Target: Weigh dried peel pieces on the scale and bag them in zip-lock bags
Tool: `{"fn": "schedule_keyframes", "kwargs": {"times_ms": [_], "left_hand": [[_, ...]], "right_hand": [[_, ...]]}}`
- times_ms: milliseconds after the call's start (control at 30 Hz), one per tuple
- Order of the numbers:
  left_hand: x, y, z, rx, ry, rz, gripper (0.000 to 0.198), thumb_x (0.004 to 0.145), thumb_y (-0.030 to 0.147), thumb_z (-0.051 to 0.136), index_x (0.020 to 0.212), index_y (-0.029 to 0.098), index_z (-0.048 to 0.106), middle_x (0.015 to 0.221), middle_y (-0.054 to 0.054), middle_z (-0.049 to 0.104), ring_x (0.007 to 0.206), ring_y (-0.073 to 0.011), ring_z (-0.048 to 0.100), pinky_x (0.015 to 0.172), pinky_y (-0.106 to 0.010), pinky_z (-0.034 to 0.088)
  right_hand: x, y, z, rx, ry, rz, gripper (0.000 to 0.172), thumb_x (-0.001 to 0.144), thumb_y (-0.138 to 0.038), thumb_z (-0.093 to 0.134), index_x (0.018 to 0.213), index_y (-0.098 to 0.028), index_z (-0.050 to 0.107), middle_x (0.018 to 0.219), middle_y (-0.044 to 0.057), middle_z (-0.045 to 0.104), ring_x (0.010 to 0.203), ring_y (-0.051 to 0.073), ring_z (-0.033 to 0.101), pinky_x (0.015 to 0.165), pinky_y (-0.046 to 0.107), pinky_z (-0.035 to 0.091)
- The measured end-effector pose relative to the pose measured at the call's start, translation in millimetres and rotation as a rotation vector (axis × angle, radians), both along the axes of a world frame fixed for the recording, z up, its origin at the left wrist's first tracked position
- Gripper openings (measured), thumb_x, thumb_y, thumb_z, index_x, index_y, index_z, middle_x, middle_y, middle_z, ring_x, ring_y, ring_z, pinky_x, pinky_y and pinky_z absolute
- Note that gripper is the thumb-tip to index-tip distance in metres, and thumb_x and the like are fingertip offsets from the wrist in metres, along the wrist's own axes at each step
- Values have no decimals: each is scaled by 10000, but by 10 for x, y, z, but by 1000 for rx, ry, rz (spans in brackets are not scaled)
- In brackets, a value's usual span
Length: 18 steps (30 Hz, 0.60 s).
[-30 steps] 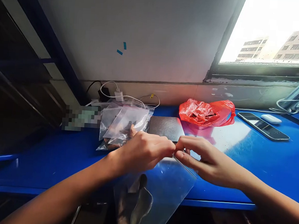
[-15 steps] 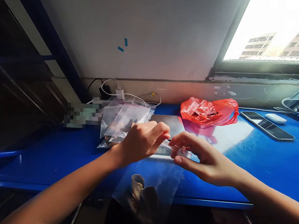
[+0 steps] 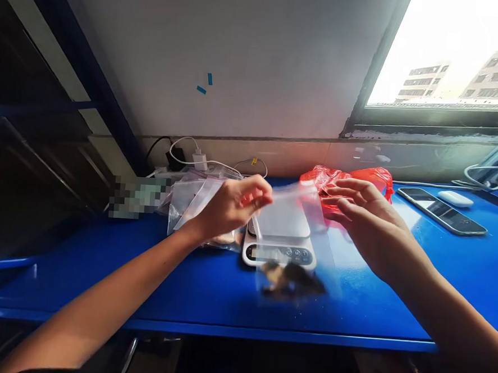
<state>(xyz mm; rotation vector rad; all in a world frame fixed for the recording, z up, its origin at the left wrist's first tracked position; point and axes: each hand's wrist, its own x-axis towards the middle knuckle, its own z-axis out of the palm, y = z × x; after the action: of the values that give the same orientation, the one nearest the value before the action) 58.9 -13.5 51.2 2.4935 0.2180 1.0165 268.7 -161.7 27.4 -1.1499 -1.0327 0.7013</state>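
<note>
A clear plastic bag with dark and tan pieces in its bottom hangs, blurred, in front of the white digital scale. My left hand pinches the bag's upper left corner. To the right of the bag, my right hand has its fingers spread and holds nothing. Left of the scale lies a pile of clear zip bags, partly hidden behind my left hand. The red plastic bag lies behind my right hand's fingers.
A phone and a white earphone case lie on the blue table at the right. A white charger with cables stands against the wall. A window is at the upper right.
The clear bag has risen from the table's front edge and hangs before the scale. My right hand has let go of it, opened and moved up and right. My left hand has moved slightly up and left.
</note>
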Motion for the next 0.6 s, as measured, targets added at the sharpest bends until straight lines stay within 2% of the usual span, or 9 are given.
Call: {"fn": "schedule_keyframes", "kwargs": {"times_ms": [100, 200, 267, 333, 433, 500, 600], "left_hand": [[290, 169, 150, -33, -188, 107, 170, 921, 331, 612, 826, 200, 558, 544, 54, 510, 468, -90, 475, 464, -236, 365], [644, 280, 321, -15, -354, 138, 125, 962, 293, 553, 865, 215, 544, 549, 59, 494, 482, -88, 484, 506, -245, 394], [856, 281, 382, -14, -392, 121, 108, 988, 282, 510, 918, 215, 558, 572, 53, 495, 505, -89, 497, 529, -246, 408], [1023, 230, 381, -4, -385, 94, 113, 999, 282, 491, 961, 213, 571, 645, 29, 535, 563, -98, 532, 557, -250, 430], [1196, 128, 299, 41, -399, 70, 91, 990, 267, 505, 1024, 221, 576, 935, -28, 603, 711, -120, 589, 630, -272, 486], [1278, 82, 230, 49, -407, 50, 110, 975, 250, 527, 1077, 234, 568, 1106, -47, 563, 755, -120, 595, 685, -294, 520], [1371, 55, 126, -5, -327, -27, 137, 959, 241, 548, 1095, 230, 560, 1180, -62, 524, 768, -115, 598, 752, -315, 542]], "right_hand": [[51, -48, -162, -115, 124, -92, 386, 808, -472, 670, 1113, -271, 546, 1134, 64, 618, 1019, 199, 631, 856, 356, 529], [56, -64, -262, -189, 279, 30, 375, 791, -505, 675, 1055, -266, 557, 1126, 58, 645, 1018, 212, 651, 857, 371, 539], [59, -57, -239, -161, 339, 134, 354, 796, -528, 653, 1013, -268, 552, 1159, 61, 658, 1062, 236, 656, 882, 401, 542], [97, -58, -171, -93, 326, 144, 357, 811, -540, 624, 1037, -274, 549, 1203, 66, 658, 1099, 254, 654, 883, 416, 549], [235, -107, -93, -55, 212, -37, 392, 847, -545, 581, 1136, -281, 559, 1211, 81, 666, 1078, 259, 670, 770, 380, 577], [358, -168, -97, -65, 169, -129, 388, 865, -543, 565, 1142, -272, 569, 1198, 96, 674, 1077, 266, 673, 737, 376, 582], [533, -265, -161, -69, 171, -166, 323, 859, -493, 607, 1076, -255, 582, 1197, 105, 672, 1090, 277, 669, 827, 431, 581]]}}
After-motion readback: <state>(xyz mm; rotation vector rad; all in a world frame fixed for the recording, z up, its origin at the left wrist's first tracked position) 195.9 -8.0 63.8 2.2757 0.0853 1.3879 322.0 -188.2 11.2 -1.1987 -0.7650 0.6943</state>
